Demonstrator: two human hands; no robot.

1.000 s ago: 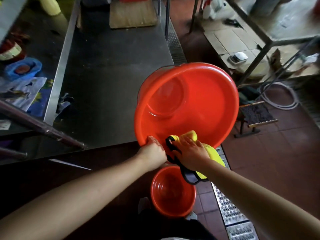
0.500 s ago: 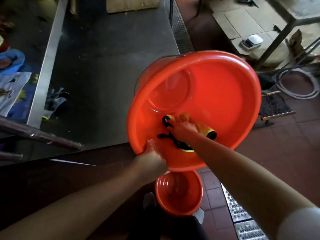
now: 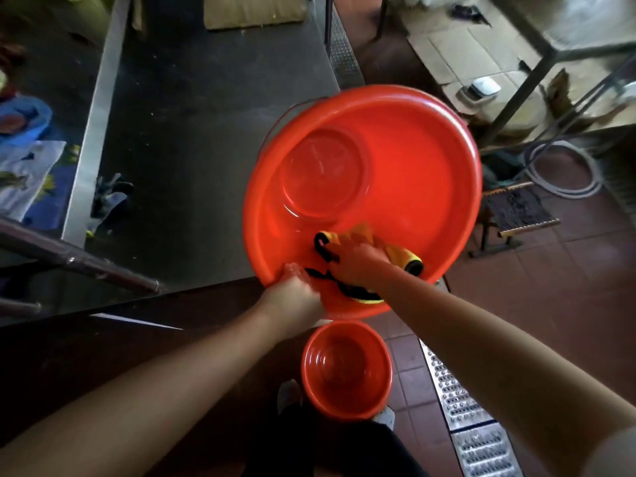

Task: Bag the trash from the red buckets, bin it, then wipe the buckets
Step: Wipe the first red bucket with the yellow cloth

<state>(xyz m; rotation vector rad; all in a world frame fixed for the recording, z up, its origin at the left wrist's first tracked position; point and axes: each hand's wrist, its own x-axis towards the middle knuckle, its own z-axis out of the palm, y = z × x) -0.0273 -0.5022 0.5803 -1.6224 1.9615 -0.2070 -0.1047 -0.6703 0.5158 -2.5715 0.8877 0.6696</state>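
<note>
A large red bucket (image 3: 413, 173) is tilted toward me at the steel table's corner, its inside showing. My left hand (image 3: 296, 297) grips its near rim. Inside the bucket, my right hand (image 3: 358, 263) holds a yellow cloth with black trim (image 3: 399, 254) against the lower wall. A second, smaller red bucket (image 3: 347, 370) stands upright on the tiled floor just below, with nothing visible in it.
The steel table (image 3: 206, 132) stretches away to the left, with a brown mat (image 3: 254, 10) at its far end and small dark scraps (image 3: 110, 197). A metal floor grate (image 3: 457, 401) runs at the right. A low stool (image 3: 516, 215) and coiled hose (image 3: 564, 170) sit beyond.
My right hand moved the cloth from outside the near rim into the bucket and now holds it low on the inner wall. The bucket tilted a little further toward me.
</note>
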